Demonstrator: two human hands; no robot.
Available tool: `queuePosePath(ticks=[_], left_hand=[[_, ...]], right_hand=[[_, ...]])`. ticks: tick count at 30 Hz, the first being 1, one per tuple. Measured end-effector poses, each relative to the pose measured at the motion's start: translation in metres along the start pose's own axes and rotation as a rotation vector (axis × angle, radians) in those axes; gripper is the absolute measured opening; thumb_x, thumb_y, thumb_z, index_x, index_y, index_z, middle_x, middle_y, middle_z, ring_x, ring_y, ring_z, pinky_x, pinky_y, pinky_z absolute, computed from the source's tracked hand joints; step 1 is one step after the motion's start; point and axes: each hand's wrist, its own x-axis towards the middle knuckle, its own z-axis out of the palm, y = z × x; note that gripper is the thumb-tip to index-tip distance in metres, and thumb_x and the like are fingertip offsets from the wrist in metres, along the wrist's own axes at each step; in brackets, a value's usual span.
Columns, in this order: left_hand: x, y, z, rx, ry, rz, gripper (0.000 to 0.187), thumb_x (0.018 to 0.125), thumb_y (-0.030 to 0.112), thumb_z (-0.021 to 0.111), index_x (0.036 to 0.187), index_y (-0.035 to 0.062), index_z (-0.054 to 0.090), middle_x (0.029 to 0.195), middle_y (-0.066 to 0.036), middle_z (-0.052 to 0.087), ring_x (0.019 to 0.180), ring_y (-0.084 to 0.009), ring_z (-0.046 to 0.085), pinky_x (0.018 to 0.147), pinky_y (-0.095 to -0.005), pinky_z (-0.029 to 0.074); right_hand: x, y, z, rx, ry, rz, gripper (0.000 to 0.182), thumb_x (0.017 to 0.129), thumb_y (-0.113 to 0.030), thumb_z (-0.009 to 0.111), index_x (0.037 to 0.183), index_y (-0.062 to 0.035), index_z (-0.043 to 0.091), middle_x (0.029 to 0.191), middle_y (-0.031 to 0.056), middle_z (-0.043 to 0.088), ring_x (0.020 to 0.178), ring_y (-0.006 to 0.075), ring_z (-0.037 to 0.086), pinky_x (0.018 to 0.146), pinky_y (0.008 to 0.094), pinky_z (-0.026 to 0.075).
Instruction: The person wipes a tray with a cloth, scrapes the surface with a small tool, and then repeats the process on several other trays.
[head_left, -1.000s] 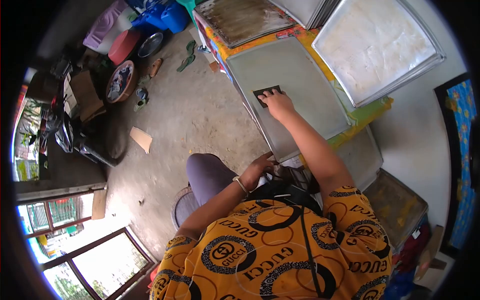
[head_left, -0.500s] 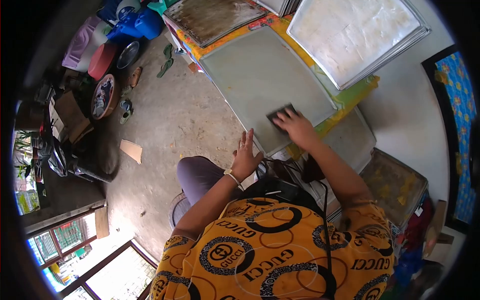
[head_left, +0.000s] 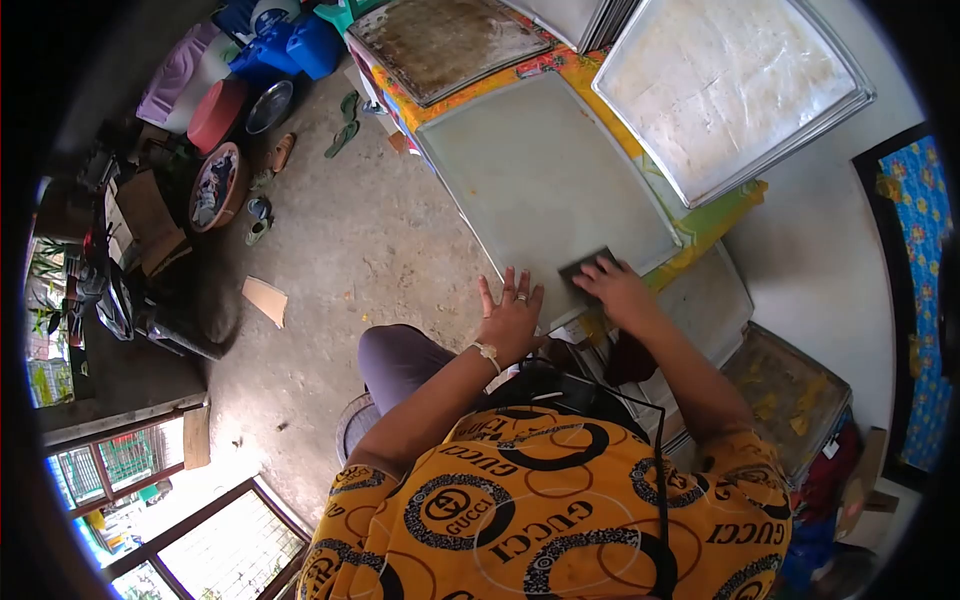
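A grey rectangular metal baking tray (head_left: 540,165) lies flat on the cloth-covered table in front of me. My right hand (head_left: 614,290) presses a dark flat scrubbing pad (head_left: 588,268) against the tray near its close right corner, fingers closed over the pad. My left hand (head_left: 512,315) rests at the tray's near left corner with its fingers spread and fingertips over the edge. It holds nothing. A few small brownish spots show on the tray's surface.
Behind the tray lies a brown-stained tray (head_left: 445,45). A stack of shiny trays (head_left: 730,95) stands at the right on the patterned tablecloth (head_left: 725,215). Another stained tray (head_left: 785,385) is lower right. Slippers (head_left: 343,138), basins (head_left: 217,115) and cardboard (head_left: 265,300) are on the floor.
My right hand has moved the pad toward me and slightly right across the tray. My left hand has shifted right along the near edge, its fingers more spread. The view has tilted slightly.
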Motion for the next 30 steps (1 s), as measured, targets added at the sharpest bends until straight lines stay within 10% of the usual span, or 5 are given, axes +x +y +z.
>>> queuePosePath(ticks=[6,14,25,30], left_hand=[[0.010,0.004,0.007,0.111,0.020,0.021,0.086,0.068,0.042,0.072,0.135,0.0018,0.036,0.140,-0.025,0.033,0.133,-0.0386,0.029,0.104,-0.0675,0.007],[0.015,-0.009,0.002,0.063,0.086,0.122,0.072,0.071,0.031,0.069,0.127,-0.0049,0.044,0.135,-0.028,0.038,0.128,-0.0398,0.035,0.105,-0.0653,0.014],[0.016,-0.006,0.007,0.188,0.008,0.126,0.083,0.070,0.045,0.070,0.131,-0.0028,0.039,0.137,-0.028,0.036,0.130,-0.0402,0.033,0.106,-0.0629,0.013],[0.015,-0.009,0.008,0.143,0.004,0.143,0.083,0.072,0.046,0.069,0.132,-0.0026,0.038,0.137,-0.028,0.035,0.131,-0.0399,0.032,0.106,-0.0631,0.013]], right_hand=[[0.186,0.035,-0.020,0.010,0.055,0.064,0.038,0.086,-0.009,0.043,0.119,-0.0202,0.057,0.122,0.0018,0.056,0.112,0.0225,0.053,0.088,0.0387,0.046],[0.064,0.003,-0.010,-0.037,0.086,-0.135,0.045,0.079,-0.003,0.047,0.121,-0.0171,0.057,0.125,0.0039,0.054,0.115,0.0280,0.050,0.094,0.0409,0.043],[0.259,0.024,-0.032,0.098,-0.029,0.120,0.042,0.083,-0.003,0.045,0.120,-0.0190,0.058,0.124,0.0021,0.056,0.108,0.0232,0.055,0.090,0.0377,0.046],[0.136,0.009,-0.009,-0.046,0.052,-0.060,0.042,0.081,-0.006,0.049,0.120,-0.0174,0.058,0.125,0.0024,0.055,0.113,0.0250,0.051,0.091,0.0405,0.045]])
